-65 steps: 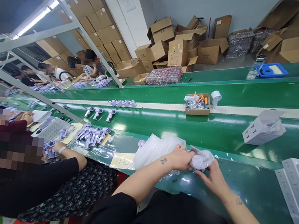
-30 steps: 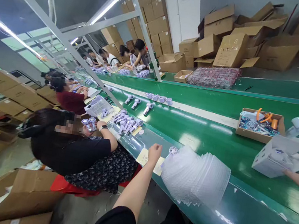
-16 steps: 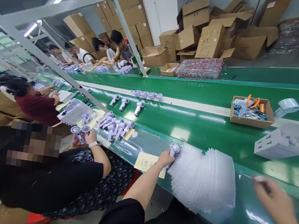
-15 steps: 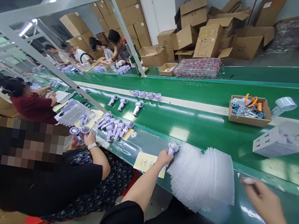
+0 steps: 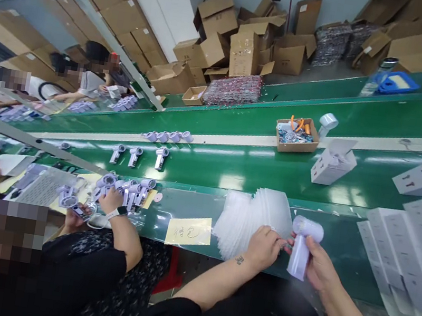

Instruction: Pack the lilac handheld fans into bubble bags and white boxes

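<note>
Gripped a lavender handheld fan (image 5: pixel 300 257), bare of wrap, in the right hand (image 5: pixel 318 267) over the green bench (image 5: pixel 187 205), bunched the left hand (image 5: pixel 264 249) by the bubble-wrap sleeves (image 5: pixel 239 221), too obscured to tell any pinch, with a plastic-stuffed white carton (image 5: pixel 332 171) unclosed beyond.

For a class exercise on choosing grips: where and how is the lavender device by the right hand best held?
Probably by the straight handle of the lavender device, from the right, thumb in front, fingers behind. The handle points down in view with its right side facing the right hand; the rounded head sits crosswise above.
</note>
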`<state>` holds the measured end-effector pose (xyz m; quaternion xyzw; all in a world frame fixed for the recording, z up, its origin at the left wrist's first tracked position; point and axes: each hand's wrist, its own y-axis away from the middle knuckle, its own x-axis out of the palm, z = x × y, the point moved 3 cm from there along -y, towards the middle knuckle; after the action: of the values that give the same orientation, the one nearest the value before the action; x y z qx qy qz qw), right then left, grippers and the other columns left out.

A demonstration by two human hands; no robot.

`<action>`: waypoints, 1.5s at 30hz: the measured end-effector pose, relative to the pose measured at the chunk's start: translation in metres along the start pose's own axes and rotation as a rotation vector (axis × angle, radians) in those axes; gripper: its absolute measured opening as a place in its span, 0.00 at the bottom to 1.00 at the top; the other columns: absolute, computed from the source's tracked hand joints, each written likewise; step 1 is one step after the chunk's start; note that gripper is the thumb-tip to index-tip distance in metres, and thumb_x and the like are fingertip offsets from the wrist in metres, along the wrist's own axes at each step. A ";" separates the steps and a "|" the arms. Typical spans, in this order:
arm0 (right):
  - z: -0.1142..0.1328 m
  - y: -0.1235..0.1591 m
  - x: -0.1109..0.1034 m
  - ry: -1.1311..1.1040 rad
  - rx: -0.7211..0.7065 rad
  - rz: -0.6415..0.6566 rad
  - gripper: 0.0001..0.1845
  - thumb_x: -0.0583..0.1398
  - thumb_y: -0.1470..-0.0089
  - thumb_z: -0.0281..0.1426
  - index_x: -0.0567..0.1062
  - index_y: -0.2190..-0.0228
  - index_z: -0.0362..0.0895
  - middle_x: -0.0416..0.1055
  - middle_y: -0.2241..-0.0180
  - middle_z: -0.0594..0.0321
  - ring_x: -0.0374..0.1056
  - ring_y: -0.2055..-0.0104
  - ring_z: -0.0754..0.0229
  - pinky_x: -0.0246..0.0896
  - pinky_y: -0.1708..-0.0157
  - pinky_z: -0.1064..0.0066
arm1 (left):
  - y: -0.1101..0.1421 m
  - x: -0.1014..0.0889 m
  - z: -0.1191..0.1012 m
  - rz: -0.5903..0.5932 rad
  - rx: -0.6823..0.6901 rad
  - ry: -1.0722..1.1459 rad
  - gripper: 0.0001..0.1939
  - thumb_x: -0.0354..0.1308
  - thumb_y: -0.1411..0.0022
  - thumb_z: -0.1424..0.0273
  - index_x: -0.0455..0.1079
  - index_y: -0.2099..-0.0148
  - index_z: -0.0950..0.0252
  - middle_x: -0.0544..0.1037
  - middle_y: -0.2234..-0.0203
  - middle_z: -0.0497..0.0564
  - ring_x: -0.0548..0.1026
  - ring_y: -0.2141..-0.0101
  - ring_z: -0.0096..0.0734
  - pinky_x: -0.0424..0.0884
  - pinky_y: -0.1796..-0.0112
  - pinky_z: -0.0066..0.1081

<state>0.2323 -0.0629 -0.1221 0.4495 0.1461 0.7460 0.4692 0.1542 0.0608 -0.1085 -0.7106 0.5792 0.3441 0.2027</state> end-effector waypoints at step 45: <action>-0.008 0.071 -0.027 0.188 0.100 -0.160 0.13 0.66 0.58 0.36 0.66 0.77 0.46 0.68 0.78 0.67 0.67 0.75 0.62 0.68 0.72 0.68 | 0.000 -0.008 -0.033 0.119 -0.059 0.292 0.09 0.54 0.45 0.70 0.73 0.64 0.67 0.71 0.79 0.47 0.66 0.77 0.25 0.64 0.73 0.25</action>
<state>0.1897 -0.1204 -0.0957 0.3873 0.2616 0.7367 0.4887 0.1620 0.0432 -0.0804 -0.7232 0.6333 0.2653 0.0746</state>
